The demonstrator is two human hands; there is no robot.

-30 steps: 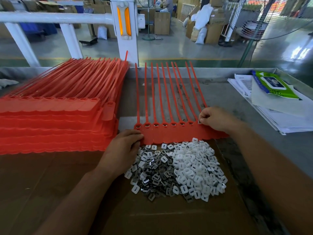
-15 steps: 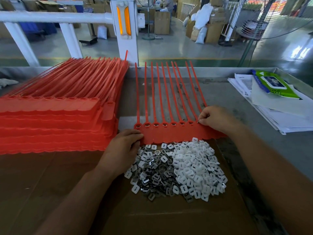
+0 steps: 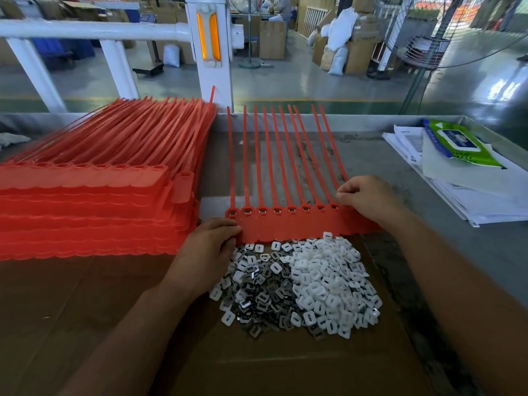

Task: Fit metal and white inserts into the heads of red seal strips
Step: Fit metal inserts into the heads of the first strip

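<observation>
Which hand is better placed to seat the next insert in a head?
Probably the right hand: its fingertips pinch at the head row of the red seal strips. The left hand holds the sheet's left edge, steadying it.

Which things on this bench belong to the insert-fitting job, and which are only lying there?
For the job: row of red seal strips; stack of red seal strips; metal inserts; white inserts; left hand and right hand, both on that row.

Lying about: papers; green wipes pack; white cloth.
</observation>
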